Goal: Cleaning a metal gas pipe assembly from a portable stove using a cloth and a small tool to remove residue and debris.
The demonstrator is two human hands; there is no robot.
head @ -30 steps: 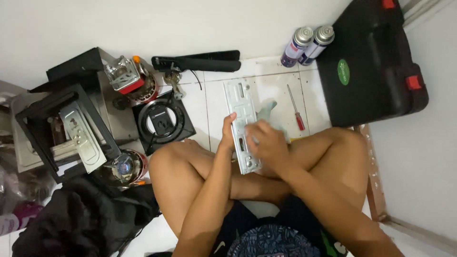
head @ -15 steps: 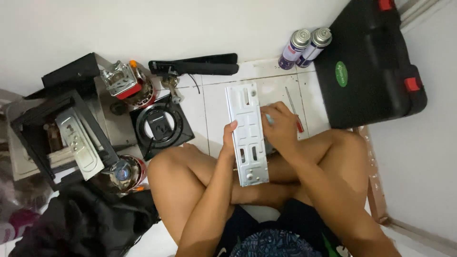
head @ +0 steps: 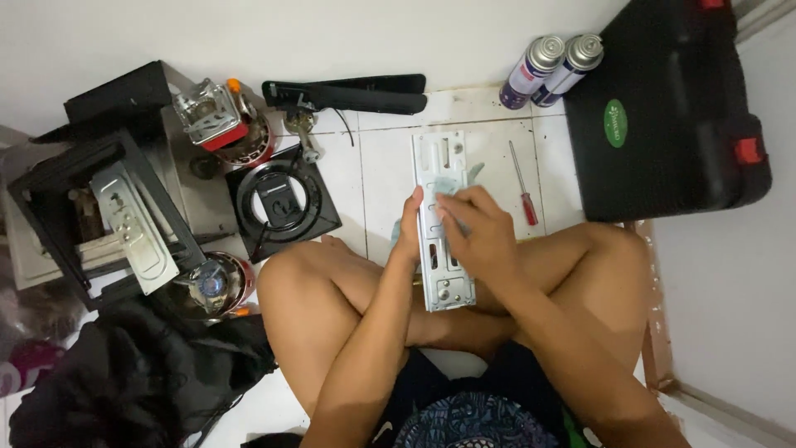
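Observation:
I sit cross-legged on a white tiled floor with a long grey metal plate full of slots and holes resting over my legs. My left hand grips the plate's left edge near its middle. My right hand lies on top of the plate and presses a pale greenish cloth against it. Most of the cloth is hidden under my fingers. The plate's near end sticks out below my hands.
A red-handled screwdriver lies right of the plate. Two spray cans and a black case are at the far right. To the left sit a black square burner base, a black frame, small gas burners and a dark bag.
My right hand has slid with the cloth from the plate's near end up toward its middle. My left hand has kept its grip on the left edge.

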